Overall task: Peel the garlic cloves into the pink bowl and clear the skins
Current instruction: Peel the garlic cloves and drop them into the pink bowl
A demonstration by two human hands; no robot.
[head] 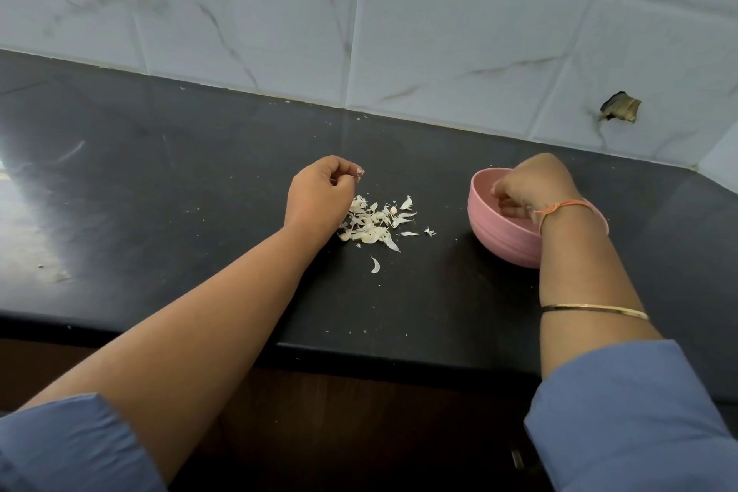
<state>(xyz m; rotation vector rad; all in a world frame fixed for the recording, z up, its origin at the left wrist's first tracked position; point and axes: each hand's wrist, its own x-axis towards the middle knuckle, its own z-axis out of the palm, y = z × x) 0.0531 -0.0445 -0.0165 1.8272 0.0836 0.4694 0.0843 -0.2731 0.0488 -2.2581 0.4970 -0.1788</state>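
Garlic skins (pixel 371 222) just beside curled left fingers (pixel 350 174); right fingers (pixel 502 189) inside pink bowl (pixel 504 248); both grips unclear

Glossy dark stone counter (pixel 199 172); matt plastic pink bowl (pixel 503 244); papery skins (pixel 371 222).

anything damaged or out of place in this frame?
Yes: a broken hole in the wall tile at far right, with a crack running down from it. Garlic skins lie scattered on the black counter beside the pink bowl, a few strays apart from the pile; expected mid-peel.
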